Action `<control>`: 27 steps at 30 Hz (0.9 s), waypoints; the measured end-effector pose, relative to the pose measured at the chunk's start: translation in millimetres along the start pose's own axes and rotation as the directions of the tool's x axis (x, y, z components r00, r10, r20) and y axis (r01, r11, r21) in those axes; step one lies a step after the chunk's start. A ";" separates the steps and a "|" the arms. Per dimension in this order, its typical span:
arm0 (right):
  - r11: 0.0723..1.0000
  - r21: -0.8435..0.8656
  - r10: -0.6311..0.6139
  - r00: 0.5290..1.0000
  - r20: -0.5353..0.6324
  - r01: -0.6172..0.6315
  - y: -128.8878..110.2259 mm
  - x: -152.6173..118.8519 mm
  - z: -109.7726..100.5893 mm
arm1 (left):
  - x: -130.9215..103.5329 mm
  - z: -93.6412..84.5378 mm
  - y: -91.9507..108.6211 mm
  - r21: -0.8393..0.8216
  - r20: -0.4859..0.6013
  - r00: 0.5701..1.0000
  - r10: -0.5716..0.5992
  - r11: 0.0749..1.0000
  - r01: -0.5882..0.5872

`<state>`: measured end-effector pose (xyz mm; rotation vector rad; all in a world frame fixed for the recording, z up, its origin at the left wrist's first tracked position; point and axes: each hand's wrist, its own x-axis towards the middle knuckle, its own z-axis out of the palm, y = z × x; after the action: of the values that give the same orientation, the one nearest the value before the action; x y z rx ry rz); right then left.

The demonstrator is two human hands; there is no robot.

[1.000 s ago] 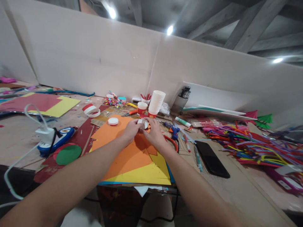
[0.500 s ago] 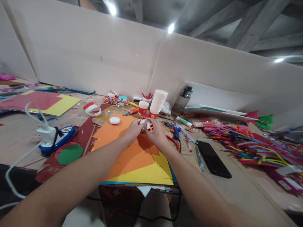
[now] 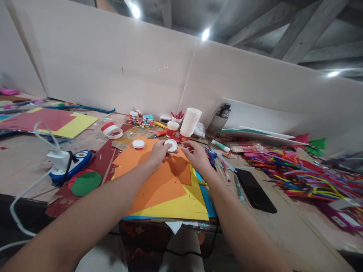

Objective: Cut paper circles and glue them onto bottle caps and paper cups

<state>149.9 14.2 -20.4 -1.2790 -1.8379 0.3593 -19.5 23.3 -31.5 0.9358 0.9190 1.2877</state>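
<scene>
My left hand (image 3: 159, 154) is closed on the edge of a small round white paper cup base (image 3: 171, 146), held above the orange paper with its rimmed face turned to me. Just right of it is my right hand (image 3: 197, 155), fingers bent and apart, seemingly off the cup base. A similar white cup base (image 3: 138, 144) lies on the orange paper (image 3: 153, 185). Under that sheet are yellow paper (image 3: 181, 207) and blue paper (image 3: 208, 206). A curved yellow piece (image 3: 197, 176) shows beneath my right wrist; its kind is unclear.
Behind my hands stand a stack of white paper cups (image 3: 191, 122) and a red-and-white cup (image 3: 172, 129). A utility knife (image 3: 159, 133) lies nearby. Rightward are a glue gun (image 3: 211, 157), a black phone (image 3: 255, 190) and pipe cleaners (image 3: 297, 172). A power strip (image 3: 72, 164) sits left.
My right hand has let go of the cup base and drawn slightly right. The cup base stays in my left hand, its round face now showing fully.
</scene>
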 end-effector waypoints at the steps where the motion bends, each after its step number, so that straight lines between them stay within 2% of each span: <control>1: 0.999 -0.034 -0.017 1.000 0.025 0.018 -2.8 -2.3 2.5 | 0.4 0.2 -0.1 -0.002 -0.005 1.000 0.017 1.000 -0.017; 3: 0.993 -0.099 -0.052 0.995 0.090 0.061 -13.4 -8.0 7.0 | 3.3 -1.6 1.2 -0.032 -0.063 0.996 0.071 0.997 -0.073; 4: 0.987 -0.132 -0.074 0.987 0.145 0.093 -20.4 -11.3 9.0 | 5.4 -3.3 2.4 -0.063 -0.132 0.986 0.099 0.992 -0.108; 6: 0.973 -0.171 -0.106 0.960 0.259 0.154 -34.3 -18.2 12.5 | 9.5 -7.1 5.2 -0.130 -0.207 0.972 0.111 0.982 -0.139; 9: 0.943 -0.215 -0.175 0.929 0.327 0.253 -46.8 -27.1 16.3 | 11.9 -10.9 7.5 -0.163 -0.200 0.975 0.096 0.978 -0.130; 12: 0.932 -0.230 -0.192 0.919 0.344 0.280 -46.5 -31.1 14.4 | 10.2 -11.5 6.7 -0.125 -0.146 0.986 0.079 0.987 -0.098; 14: 0.937 -0.238 -0.167 0.925 0.340 0.257 -42.3 -30.5 5.7 | 8.9 -11.1 5.6 -0.083 -0.126 0.990 0.067 0.993 -0.078; 16: 0.937 -0.282 -0.115 0.944 0.308 0.207 -36.6 -28.2 -11.2 | 8.2 -10.8 4.4 -0.032 -0.116 0.992 0.057 0.998 -0.061; 18: 0.910 -0.398 -0.029 0.977 0.212 0.113 -28.3 -25.8 -35.2 | 7.8 -10.4 3.5 0.017 -0.092 0.994 0.058 0.998 -0.057; 19: 0.867 -0.496 0.029 0.989 0.142 0.046 -22.7 -25.2 -48.5 | 7.5 -10.2 3.1 0.035 -0.068 0.995 0.066 0.997 -0.064; 21: 0.700 -0.700 0.199 0.980 -0.001 -0.143 -7.7 -25.9 -73.7 | 6.3 -9.3 2.9 0.045 -0.003 0.996 0.089 0.995 -0.089; 23: 0.490 -0.824 0.388 0.917 -0.088 -0.286 11.1 -29.5 -92.2 | 4.2 -7.9 3.4 0.020 0.058 0.994 0.096 0.995 -0.097; 24: 0.410 -0.859 0.468 0.879 -0.092 -0.308 20.8 -32.2 -98.0 | 2.9 -7.0 4.0 -0.001 0.081 0.993 0.088 0.996 -0.089; 25: 0.352 -0.882 0.546 0.834 -0.079 -0.314 30.1 -34.9 -101.3 | 1.6 -6.3 4.7 -0.023 0.101 0.992 0.074 0.997 -0.072; 27: 0.338 -0.886 0.596 0.801 -0.059 -0.316 45.2 -39.7 -102.2 | -0.8 -5.2 6.6 -0.069 0.143 0.989 0.032 0.997 -0.022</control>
<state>261.6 -23.3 -6.9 -2.6486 -1.8862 -0.1999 -26.7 23.1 -27.2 0.9775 0.7491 1.2491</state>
